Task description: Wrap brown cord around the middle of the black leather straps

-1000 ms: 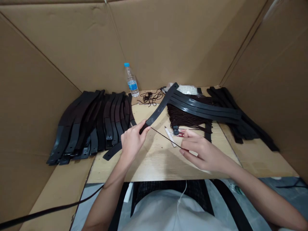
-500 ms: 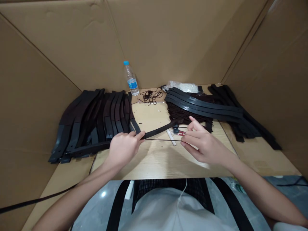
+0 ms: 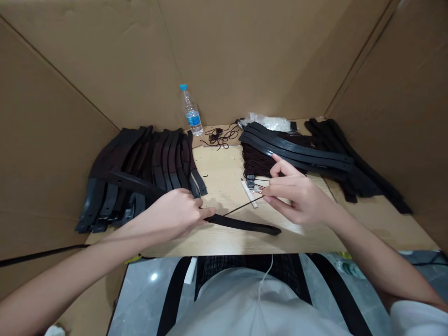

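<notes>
My left hand [image 3: 173, 215] is closed around a long black strap [image 3: 245, 225], whose free end lies flat on the wooden tabletop [image 3: 224, 177] and points right. Behind my hand the strap runs back over the pile at the left. My right hand [image 3: 297, 196] pinches a thin dark cord [image 3: 241, 208] that stretches from its fingertips down to the strap at my left hand. A white stick [image 3: 248, 193] and small red-tipped snips [image 3: 258, 188] lie just left of my right hand.
A pile of black straps [image 3: 140, 168] fans out at the left, and more straps [image 3: 297, 151] lie over a bundle of dark cords [image 3: 259, 163] at the right. A water bottle [image 3: 190, 112] and loose cord [image 3: 219, 136] stand at the back. Cardboard walls [image 3: 245, 51] enclose the table.
The strap has swung round from pointing up and right to lying flat along the table's front. My left hand has moved down and left with it; my right hand has kept hold of the cord.
</notes>
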### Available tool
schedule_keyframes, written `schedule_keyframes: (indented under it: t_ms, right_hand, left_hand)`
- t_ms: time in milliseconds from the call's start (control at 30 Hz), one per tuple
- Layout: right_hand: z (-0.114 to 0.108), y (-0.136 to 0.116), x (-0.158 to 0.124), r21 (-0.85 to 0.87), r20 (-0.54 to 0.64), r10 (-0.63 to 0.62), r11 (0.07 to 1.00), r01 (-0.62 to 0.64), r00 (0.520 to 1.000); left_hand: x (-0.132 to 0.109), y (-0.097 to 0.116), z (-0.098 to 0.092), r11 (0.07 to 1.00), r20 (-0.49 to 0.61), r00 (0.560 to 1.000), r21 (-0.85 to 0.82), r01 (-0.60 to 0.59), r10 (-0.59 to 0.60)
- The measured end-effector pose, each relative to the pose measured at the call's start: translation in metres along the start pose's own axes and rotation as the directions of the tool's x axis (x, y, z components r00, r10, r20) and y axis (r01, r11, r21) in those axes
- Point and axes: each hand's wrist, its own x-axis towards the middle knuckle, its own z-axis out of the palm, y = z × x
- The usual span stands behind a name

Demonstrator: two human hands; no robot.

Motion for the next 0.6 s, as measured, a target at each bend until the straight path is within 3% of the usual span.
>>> schedule_keyframes:
  t_ms: [267, 600]
  right_hand:
    - [0.003, 0.02, 0.011, -0.013, -0.118, 0.026, 1.0, -0.028, 0.993]
    - [0.013, 0.047, 0.013, 0.086, -0.17, 0.257, 0.965, -0.246, 0.951]
  left_hand:
    - [0.012, 0.006, -0.01, 0.987, -0.092, 0.988, -0.093, -0.134, 0.125]
    - [0.019, 0.014, -0.009, 0.933, -0.317, 0.948, -0.34, -0.118, 0.004]
